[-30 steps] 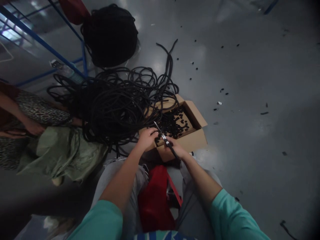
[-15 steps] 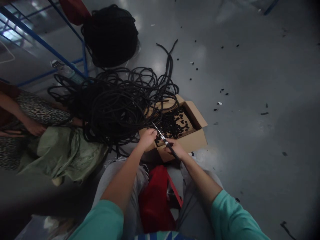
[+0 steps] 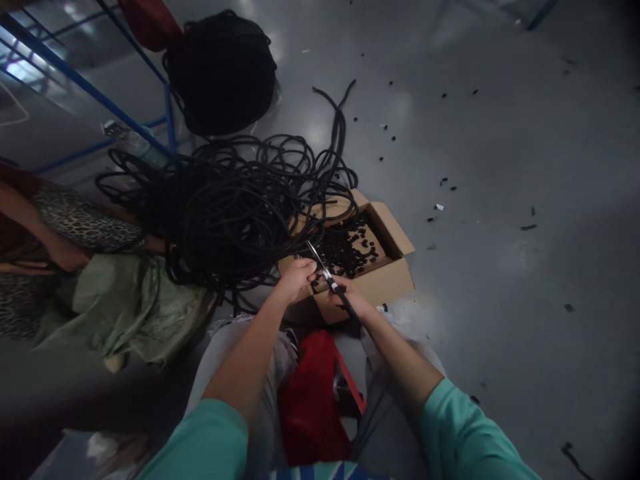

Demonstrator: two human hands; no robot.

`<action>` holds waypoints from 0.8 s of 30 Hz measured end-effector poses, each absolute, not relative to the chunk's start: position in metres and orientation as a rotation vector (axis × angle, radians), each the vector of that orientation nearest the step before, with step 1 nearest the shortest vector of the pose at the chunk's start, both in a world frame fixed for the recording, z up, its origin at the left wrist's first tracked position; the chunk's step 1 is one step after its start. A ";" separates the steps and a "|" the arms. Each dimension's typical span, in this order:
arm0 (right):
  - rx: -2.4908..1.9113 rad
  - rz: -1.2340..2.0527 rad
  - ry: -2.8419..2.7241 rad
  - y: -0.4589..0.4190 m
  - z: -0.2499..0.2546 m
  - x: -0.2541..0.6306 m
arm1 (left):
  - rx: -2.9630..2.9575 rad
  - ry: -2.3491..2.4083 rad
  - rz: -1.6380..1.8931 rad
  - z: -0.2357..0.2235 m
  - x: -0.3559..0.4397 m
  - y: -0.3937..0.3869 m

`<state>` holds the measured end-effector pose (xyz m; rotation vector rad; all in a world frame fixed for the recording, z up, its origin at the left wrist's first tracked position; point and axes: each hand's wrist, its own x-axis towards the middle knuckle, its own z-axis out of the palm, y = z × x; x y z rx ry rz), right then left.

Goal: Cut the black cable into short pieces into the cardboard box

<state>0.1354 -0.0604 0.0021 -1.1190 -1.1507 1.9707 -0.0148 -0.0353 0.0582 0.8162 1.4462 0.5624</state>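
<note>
My right hand (image 3: pixel 353 298) is wrapped round the dark handles of a pair of scissors (image 3: pixel 327 275), whose metal blades point up and to the left. Close beside the blades, my left hand (image 3: pixel 297 279) is closed in a pinch on a black cord, of which only a little dark end shows at the fingertips. Both hands are over the near left edge of an open cardboard box (image 3: pixel 387 285). Inside it lie many short black cut pieces (image 3: pixel 345 247). A tangled heap of black cord (image 3: pixel 225 200) spreads left of the box, some strands crossing its rim.
A large black coil (image 3: pixel 220 73) stands behind the heap, near a blue metal frame (image 3: pixel 170 120). At left sits another person, a hand (image 3: pixel 70 255) near green cloth (image 3: pixel 130 300). A red object (image 3: pixel 313 400) is between my legs. Small black scraps dot the floor (image 3: pixel 500 147).
The scissors have shifted very slightly to the right, and my left fingertips have moved a touch the same way. The rest looks the same.
</note>
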 end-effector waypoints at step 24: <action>-1.056 2.128 -1.165 -0.060 0.011 0.147 | 0.780 1.426 0.731 0.058 -0.027 -0.030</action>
